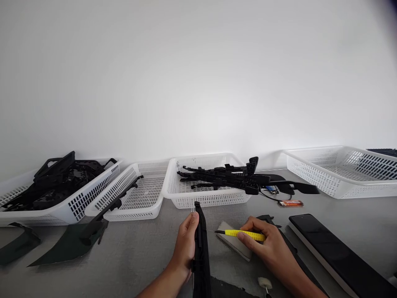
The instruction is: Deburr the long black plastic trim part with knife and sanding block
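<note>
My left hand (183,247) is wrapped around a long black plastic trim piece (202,252), held upright at the front centre with its lower end running out of view. Pinched in my right hand (270,244) is a yellow-handled craft knife (245,235). Its dark tip points left toward the trim piece, with a small gap between them. Under the knife, a light grey pad (240,249) lies on the table. Another black strip (291,246) lies beneath and behind my right hand, partly covered by it.
Along the wall stand white baskets: one heaped with black parts (77,198), a shallow one (155,211) with a long black strip, a middle one (211,201), and one at right (331,186). A black slab (335,244) and an orange packet (290,203) lie right.
</note>
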Available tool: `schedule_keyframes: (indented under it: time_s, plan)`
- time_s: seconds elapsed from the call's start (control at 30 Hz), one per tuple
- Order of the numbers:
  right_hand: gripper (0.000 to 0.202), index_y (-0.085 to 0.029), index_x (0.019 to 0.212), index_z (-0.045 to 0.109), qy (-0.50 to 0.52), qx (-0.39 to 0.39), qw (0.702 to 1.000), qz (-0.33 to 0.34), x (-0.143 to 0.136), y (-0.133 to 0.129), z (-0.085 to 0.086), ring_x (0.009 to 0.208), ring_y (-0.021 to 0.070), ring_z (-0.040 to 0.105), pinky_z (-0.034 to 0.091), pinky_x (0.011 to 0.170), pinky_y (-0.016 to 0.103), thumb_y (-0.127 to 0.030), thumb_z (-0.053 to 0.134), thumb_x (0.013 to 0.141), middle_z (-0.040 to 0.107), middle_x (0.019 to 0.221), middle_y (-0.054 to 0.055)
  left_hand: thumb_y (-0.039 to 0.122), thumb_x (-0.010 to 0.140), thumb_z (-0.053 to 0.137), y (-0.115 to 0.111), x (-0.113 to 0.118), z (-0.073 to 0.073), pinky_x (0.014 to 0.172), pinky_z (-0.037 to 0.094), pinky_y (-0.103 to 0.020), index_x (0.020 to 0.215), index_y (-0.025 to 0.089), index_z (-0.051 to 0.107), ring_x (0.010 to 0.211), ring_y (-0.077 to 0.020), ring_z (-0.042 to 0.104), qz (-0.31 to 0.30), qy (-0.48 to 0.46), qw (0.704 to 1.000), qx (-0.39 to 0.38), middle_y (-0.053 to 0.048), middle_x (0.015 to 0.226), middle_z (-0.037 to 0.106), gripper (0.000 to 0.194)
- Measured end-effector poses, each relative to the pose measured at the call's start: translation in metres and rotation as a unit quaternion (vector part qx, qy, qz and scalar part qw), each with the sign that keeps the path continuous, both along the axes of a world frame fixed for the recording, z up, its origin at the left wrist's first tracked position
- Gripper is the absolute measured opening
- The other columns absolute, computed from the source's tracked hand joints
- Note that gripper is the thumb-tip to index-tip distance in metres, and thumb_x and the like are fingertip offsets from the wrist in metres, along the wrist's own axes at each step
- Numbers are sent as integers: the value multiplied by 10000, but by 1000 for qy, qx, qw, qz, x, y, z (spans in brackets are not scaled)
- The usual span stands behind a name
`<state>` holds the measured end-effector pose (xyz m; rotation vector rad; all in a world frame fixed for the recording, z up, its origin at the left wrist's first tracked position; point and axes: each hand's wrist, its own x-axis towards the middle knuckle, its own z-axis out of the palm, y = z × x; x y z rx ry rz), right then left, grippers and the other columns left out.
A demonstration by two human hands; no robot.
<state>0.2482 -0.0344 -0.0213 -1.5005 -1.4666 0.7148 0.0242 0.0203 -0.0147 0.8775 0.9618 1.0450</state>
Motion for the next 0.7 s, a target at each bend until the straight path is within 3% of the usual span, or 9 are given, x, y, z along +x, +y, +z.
schedule_keyframes:
  time_s: [0.17, 0.33, 0.57, 0.7]
  plan:
    - [499, -200, 726, 693, -5, 2, 1000, -5, -1, -1, 2, 709, 211, 575, 407, 662, 307, -687, 675, 837, 650, 719, 28, 794, 657, 826, 1, 2, 2, 518, 339, -232, 691, 209, 521, 525, -82, 368, 12, -10, 1000, 8, 70, 595, 469, 661]
    - [511, -199, 720, 676, -18, -11, 1000, 12, -2, -2, 2, 674, 194, 534, 367, 625, 300, -691, 655, 857, 610, 692, 19, 765, 726, 803, 2, -2, -3, 506, 340, -240, 703, 211, 560, 498, -87, 389, -6, -8, 1000, -4, 60, 577, 481, 606]
    - [524, -216, 764, 739, -13, -2, 1000, -6, -1, 0, 3, 756, 225, 619, 440, 673, 303, -722, 647, 869, 709, 776, 41, 617, 764, 818, 0, -3, -4, 492, 352, -245, 854, 208, 659, 523, -107, 437, -2, -62, 997, -37, 45, 634, 519, 448]
    - [524, -214, 748, 740, 0, 41, 998, -50, 2, -1, 1, 684, 204, 601, 437, 607, 287, -724, 675, 848, 693, 732, 37, 468, 685, 841, -4, -2, 3, 510, 376, -231, 968, 213, 680, 570, -107, 438, 0, -52, 998, -47, 61, 677, 516, 413]
